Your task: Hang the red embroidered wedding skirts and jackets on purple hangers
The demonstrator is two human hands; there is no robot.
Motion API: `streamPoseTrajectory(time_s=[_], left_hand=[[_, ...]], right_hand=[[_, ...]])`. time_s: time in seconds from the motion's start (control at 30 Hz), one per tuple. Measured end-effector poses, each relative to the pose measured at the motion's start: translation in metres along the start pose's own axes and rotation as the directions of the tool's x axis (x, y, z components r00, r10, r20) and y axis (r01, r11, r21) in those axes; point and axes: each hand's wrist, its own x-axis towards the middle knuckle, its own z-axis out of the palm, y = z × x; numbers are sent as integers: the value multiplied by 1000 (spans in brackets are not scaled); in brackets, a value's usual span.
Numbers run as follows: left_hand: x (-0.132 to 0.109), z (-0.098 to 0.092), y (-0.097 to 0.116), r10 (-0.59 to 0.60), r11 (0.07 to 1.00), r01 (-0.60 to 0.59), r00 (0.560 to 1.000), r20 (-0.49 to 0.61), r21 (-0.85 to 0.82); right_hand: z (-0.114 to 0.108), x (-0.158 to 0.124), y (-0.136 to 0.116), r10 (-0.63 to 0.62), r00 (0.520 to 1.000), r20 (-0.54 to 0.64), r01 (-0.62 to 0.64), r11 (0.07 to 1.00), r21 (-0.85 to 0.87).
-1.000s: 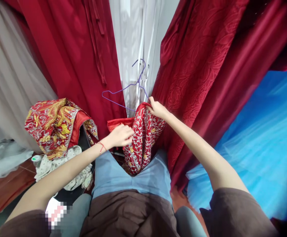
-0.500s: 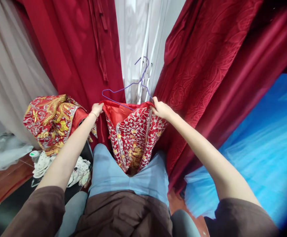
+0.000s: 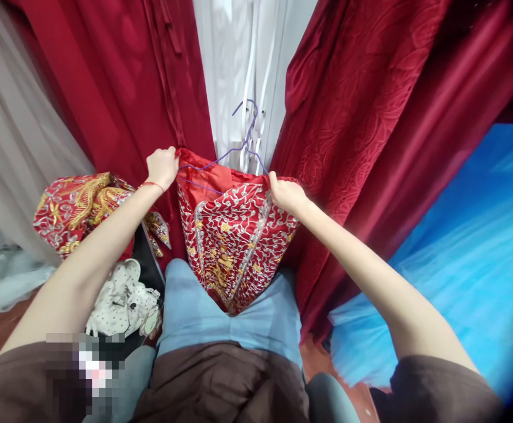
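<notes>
A red skirt [image 3: 234,241] with silver and gold embroidery hangs between my hands and drapes down between my knees. My left hand [image 3: 163,167] is closed round the left end of its waistband. At the right end, my right hand [image 3: 285,192] pinches the waistband beside the hanger's right arm. The purple wire hanger [image 3: 253,120] stands with its hook upward, and its left arm and lower bar lie inside the red-lined opening. Left of my left forearm rests another red embroidered garment [image 3: 69,211], partly covered by that arm.
Long red gowns [image 3: 119,76] hang on the left and a lace-patterned red gown [image 3: 348,117] on the right. White cabinet doors [image 3: 227,70] stand between them. Blue tulle [image 3: 441,282] spreads at the far right. A white dotted cloth item [image 3: 126,294] lies by my left knee.
My left hand has risen and moved left, drawing the waistband wider and over the hanger's left arm. The skirt's front is spread flatter. My right hand stays on its end.
</notes>
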Motion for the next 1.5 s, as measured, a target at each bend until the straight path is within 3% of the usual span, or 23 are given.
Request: streamPoseTrajectory(time_s=[0.13,0.27,0.37,0.47,0.57,0.63,0.73,0.8,0.87,1.0,1.1,1.17,1.27,1.37,1.43,1.5], left_hand=[[-7,-8,44,-108,970,104,994,-8,-220],[-20,-11,68,7,821,-51,997,-79,-569],[-21,-14,57,14,708,-93,993,-118,-700],[-17,-7,29,-81,595,-18,993,-83,-804],[-19,16,4,-234,293,130,970,61,-947],[-25,35,-3,-272,92,217,944,185,-972],[-36,54,-2,-213,-37,263,941,264,-964],[-42,56,1,-161,-26,244,956,245,-969],[-46,52,4,-125,46,214,970,207,-976],[-52,40,6,-41,233,181,983,177,-955],[-55,33,5,54,383,134,985,167,-914],[-56,30,4,142,461,77,977,160,-884],[-57,23,2,235,562,-30,964,124,-826],[-60,16,4,265,637,-97,959,100,-764],[-64,10,7,255,671,-96,961,107,-735],[-70,3,11,230,723,-101,968,100,-684]], right_hand=[[-4,-5,-1,46,999,-15,-47,998,-37],[-1,-2,13,41,996,-76,-44,999,-28],[7,-2,31,14,989,-150,-11,1000,22],[18,-10,48,-16,970,-241,53,988,145],[31,-23,59,-93,925,-368,205,938,280],[37,-30,62,-136,893,-428,292,900,322],[38,-34,62,-101,866,-490,284,905,315],[32,-34,59,-70,869,-489,227,936,269],[21,-32,50,-83,905,-416,191,955,225],[3,-28,12,-165,983,-82,180,954,239],[3,-28,-28,-227,956,186,173,947,269],[6,-26,-50,-214,939,270,152,960,234],[3,-15,-63,-299,934,195,241,931,272],[-15,4,-58,-422,900,-113,436,850,295],[-25,18,-54,-383,889,-251,433,881,189],[-29,29,-56,-328,901,-283,371,922,113]])
